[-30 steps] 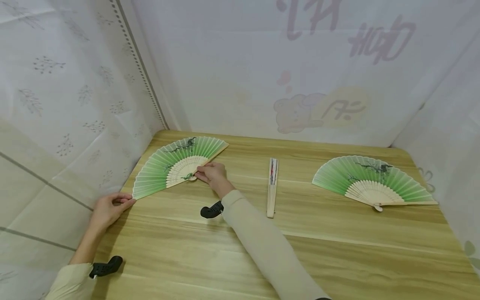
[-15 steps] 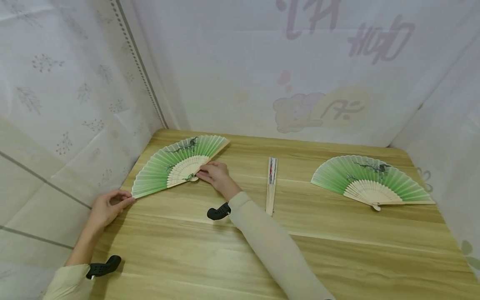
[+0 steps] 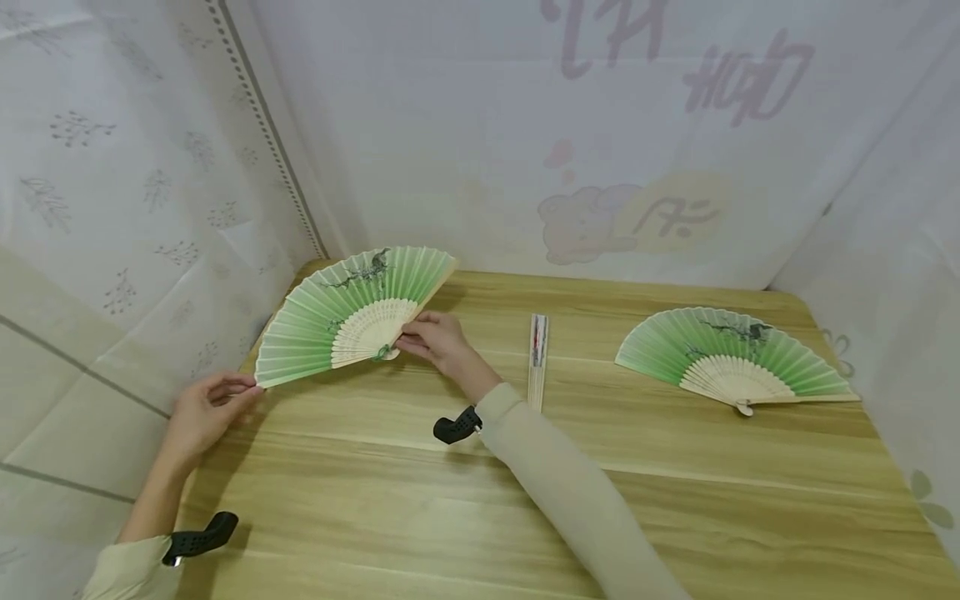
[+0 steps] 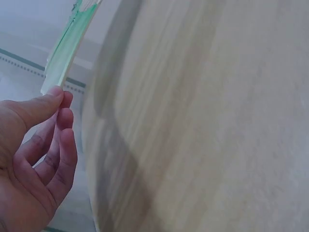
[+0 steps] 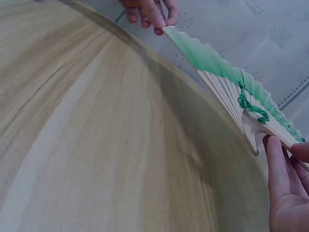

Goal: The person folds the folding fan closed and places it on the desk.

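Note:
An opened green folding fan point(image 3: 300, 333) with a dark bird-and-branch print and pale ribs is held between both hands at the table's left. My left hand point(image 3: 201, 415) pinches its lower left corner between thumb and fingers, also seen in the left wrist view. With thumb and fingers, my right hand point(image 3: 442, 343) grips the right guard stick close to the pivot. A green cord point(image 5: 252, 106) hangs by the pivot in the right wrist view. The fan is tilted up, its face toward the head camera, and appears raised off the table there.
A folded fan point(image 3: 537, 358) lies near the table's middle, its lower end behind the right sleeve point(image 3: 577, 483). Another opened green fan point(image 3: 738, 358) lies at the right. Printed curtains point(image 3: 450, 125) enclose the wooden table point(image 3: 360, 517). Black wrist mounts point(image 3: 201, 540) sit on both forearms.
The held fan has risen and tilted up from the table, both hands still holding it. My right hand shifted slightly right. The head view has moved a little.

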Motion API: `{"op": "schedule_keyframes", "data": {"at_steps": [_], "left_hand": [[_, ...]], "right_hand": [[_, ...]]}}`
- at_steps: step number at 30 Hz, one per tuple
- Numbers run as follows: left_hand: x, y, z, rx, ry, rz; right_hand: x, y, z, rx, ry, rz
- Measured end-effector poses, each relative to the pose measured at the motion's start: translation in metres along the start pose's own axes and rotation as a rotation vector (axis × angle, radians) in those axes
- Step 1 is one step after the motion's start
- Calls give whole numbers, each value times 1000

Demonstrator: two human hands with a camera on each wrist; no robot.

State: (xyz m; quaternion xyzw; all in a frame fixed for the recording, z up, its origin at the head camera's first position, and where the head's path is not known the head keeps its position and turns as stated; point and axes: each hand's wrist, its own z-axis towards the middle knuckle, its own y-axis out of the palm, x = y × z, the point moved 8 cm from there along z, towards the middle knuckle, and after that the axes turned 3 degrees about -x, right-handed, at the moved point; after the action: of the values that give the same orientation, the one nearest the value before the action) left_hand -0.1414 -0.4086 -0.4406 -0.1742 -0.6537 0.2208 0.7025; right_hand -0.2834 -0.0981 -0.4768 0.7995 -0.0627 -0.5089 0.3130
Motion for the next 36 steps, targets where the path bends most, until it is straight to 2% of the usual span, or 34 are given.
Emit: {"op": "schedule_keyframes", "data": {"at_steps": [9, 16, 22, 27, 36], "left_hand": [[16, 5, 9, 25, 17, -65], [43, 13, 23, 24, 63, -64], [64, 28, 39, 1, 116, -96], [79, 41, 50, -6, 157, -84], [99, 69, 69, -14, 176, -142]], "right_hand": [[-27, -8, -18, -89, -25, -25], [-45, -28, -37, -117, -20, -13], [-63, -45, -46, -136, -53, -6], [-75, -61, -56, -145, -73, 5], [-97, -95, -76, -100, -130, -19]]}}
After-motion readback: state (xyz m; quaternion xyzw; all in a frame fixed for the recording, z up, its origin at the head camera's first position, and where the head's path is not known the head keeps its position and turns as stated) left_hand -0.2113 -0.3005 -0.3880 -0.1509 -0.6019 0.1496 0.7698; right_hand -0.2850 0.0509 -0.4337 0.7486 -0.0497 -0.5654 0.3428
